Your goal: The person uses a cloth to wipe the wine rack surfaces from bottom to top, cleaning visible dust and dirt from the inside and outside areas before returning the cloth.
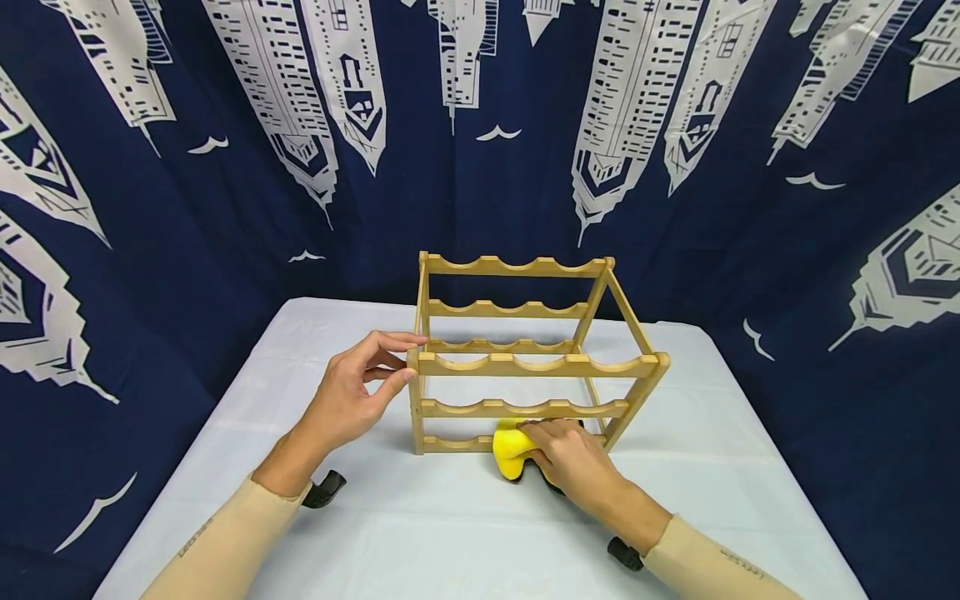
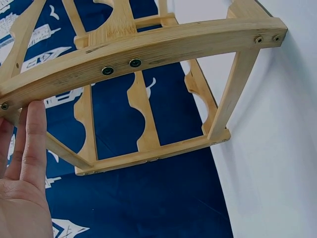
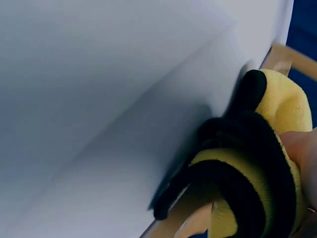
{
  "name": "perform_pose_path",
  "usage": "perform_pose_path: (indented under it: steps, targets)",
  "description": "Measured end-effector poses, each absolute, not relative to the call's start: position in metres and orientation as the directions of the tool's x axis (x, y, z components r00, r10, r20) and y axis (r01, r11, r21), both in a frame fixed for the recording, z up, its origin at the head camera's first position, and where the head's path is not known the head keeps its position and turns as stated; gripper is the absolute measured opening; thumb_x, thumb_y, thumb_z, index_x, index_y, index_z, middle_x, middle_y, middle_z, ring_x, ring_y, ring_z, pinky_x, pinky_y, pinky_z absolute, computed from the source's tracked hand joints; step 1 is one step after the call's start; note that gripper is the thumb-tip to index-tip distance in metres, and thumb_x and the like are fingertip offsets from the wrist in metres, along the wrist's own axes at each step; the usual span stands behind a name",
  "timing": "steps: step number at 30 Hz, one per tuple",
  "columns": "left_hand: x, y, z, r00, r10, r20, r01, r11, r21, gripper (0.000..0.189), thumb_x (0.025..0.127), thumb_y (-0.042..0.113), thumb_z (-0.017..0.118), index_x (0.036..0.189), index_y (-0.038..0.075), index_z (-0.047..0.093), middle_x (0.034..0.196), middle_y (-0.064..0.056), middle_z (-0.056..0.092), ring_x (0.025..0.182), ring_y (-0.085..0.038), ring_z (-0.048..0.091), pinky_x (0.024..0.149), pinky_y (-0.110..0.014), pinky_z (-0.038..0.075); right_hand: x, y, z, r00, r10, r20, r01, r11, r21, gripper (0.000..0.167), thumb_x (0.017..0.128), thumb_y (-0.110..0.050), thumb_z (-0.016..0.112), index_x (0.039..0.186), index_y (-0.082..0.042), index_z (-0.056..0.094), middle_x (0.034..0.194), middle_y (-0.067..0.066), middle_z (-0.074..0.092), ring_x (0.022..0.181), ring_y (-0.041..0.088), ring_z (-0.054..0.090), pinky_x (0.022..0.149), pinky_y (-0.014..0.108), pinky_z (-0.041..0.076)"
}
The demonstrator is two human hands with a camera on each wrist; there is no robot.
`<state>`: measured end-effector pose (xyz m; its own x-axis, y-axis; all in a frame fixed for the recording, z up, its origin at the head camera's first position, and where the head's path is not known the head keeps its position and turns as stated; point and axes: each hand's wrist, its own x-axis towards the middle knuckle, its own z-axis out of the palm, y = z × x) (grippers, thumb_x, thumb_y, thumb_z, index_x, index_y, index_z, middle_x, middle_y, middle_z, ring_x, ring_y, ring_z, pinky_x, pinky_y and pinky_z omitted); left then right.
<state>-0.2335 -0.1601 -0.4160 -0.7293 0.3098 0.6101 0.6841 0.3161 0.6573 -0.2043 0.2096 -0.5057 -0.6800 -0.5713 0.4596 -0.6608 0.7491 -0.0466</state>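
Note:
A wooden wine rack point(image 1: 525, 364) with scalloped rails stands upright on the table. My left hand point(image 1: 360, 387) holds its near left corner, thumb in front and fingers at the top. The left wrist view shows that hand's fingers point(image 2: 33, 144) against a side bar of the rack. My right hand point(image 1: 573, 462) grips a bunched yellow cloth point(image 1: 512, 450) with black edging at the lowest near rail. Close up in the right wrist view, the cloth point(image 3: 285, 99) is folded, its black trim curling outward; most of the right hand is out of that frame.
A white cloth covers the table point(image 1: 420, 533). Behind and beside it hangs a dark blue curtain point(image 1: 510, 192) printed with white buildings and birds. Black wrist devices point(image 1: 325, 490) show at both sleeves.

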Motion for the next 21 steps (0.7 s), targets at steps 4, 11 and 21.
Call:
perform_pose_path:
  steps: [4,11,21]
  targets:
    - [-0.234,-0.161,-0.415,-0.729,0.311,0.61,0.685,0.32,0.654,0.031,0.107,0.0,0.083,0.133,0.01,0.072,0.152,-0.005,0.079,0.113,-0.018,0.085,0.097,-0.023,0.071,-0.211,0.188,-0.507,-0.624,-0.625,0.469,-0.72,0.693,-0.035,0.046,0.089,-0.009,0.102,0.131,-0.008,0.085,0.121,0.007,0.09,0.107,0.026,0.086,0.091,0.043,0.074]
    - [-0.234,-0.161,-0.414,-0.728,0.315,0.609,0.685,0.328,0.65,0.033,0.107,0.001,0.082,0.138,0.009,0.072,0.152,-0.004,0.079,0.108,-0.017,0.084,0.096,-0.022,0.071,-0.214,0.16,-0.504,-0.572,-0.655,0.494,-0.743,0.669,0.026,0.048,0.088,-0.014,0.104,0.132,-0.009,0.086,0.117,0.004,0.091,0.103,0.022,0.088,0.089,0.039,0.074]
    - [-0.23,-0.16,-0.414,-0.733,0.32,0.6,0.68,0.333,0.653,0.033,0.108,0.001,0.082,0.138,0.011,0.071,0.152,-0.004,0.078,0.11,-0.016,0.085,0.097,-0.024,0.071,-0.218,0.104,-0.505,-0.436,-0.731,0.525,-0.797,0.585,0.152,0.043,0.094,-0.012,0.099,0.133,-0.017,0.085,0.11,-0.004,0.091,0.088,0.012,0.086,0.076,0.028,0.07]
